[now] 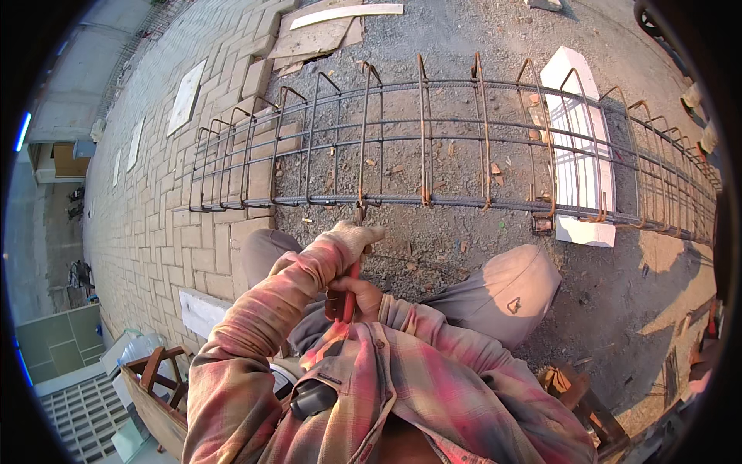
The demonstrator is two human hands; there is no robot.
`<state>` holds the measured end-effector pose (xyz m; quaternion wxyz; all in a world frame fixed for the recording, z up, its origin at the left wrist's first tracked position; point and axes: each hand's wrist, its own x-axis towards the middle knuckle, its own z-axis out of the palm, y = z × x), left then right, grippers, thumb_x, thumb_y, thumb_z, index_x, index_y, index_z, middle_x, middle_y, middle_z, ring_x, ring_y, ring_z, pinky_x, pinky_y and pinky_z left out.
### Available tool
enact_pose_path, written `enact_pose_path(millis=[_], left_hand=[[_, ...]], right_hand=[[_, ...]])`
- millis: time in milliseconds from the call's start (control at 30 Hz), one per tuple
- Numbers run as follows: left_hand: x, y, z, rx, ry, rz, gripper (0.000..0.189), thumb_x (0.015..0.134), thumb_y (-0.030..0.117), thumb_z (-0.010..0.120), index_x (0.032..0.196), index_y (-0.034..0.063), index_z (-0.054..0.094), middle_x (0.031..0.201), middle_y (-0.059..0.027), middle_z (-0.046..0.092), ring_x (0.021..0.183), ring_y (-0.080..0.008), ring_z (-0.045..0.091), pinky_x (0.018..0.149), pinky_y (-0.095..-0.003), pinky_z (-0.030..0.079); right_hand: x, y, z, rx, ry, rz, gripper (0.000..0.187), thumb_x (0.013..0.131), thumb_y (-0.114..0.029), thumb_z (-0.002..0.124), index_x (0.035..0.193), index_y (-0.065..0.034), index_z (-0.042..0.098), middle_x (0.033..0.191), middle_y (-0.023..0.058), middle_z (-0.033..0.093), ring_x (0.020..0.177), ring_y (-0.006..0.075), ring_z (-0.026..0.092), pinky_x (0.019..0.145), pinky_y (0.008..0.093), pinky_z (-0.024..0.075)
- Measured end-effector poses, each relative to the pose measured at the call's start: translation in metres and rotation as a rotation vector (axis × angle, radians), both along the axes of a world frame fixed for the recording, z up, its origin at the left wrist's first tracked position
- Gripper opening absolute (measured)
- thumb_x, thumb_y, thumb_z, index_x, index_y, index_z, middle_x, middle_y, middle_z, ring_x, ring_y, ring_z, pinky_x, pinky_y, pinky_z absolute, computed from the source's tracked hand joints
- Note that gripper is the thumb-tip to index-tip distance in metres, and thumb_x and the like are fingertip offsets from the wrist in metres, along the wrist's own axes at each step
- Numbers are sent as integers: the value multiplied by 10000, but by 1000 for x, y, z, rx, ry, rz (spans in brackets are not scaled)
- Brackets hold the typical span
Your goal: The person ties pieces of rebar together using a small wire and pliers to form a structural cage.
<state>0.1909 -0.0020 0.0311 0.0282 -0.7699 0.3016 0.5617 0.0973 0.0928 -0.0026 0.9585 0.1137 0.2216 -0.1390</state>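
Before me a long rebar cage of ribbed bars and rusty bent stirrups runs across the view. Pincers with red handles point away from me, their jaws at the cage's near lower bar, beside a stirrup. Whether the jaws grip tie wire is too small to tell. My left hand, in a pale work glove, is closed around the upper part of the pincers, close under the bar. Nearer my chest, my bare right hand holds the red handles. Its fingers are partly hidden.
A white block lies crosswise under the cage, with a small box-like object beside it. Concrete pavers meet gravel below the cage. Wooden furniture stands behind left; boards lie beyond. Another person's foot shows far right.
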Motion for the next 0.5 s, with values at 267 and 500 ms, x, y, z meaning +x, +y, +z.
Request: enact_pose_path(millis=[267,500], left_hand=[[10,23,2,62,969,657,354,789,299,667,973,13,571,782,-93,590,693,-213,579,618,-323,483],[4,15,24,-311,-337,-392,536,660,354,743,1010,-9,561,818,-108,596,697,-180,569,644,-310,472]], right_hand=[[-13,-6,-12,87,-708,-52,274,790,-278,632,891,-25,596,807,92,624,764,236,612,725,419,508],[20,5,-39,-448,-34,-18,238,776,-193,576,833,38,575,742,168,617,578,293,613,531,369,514]])
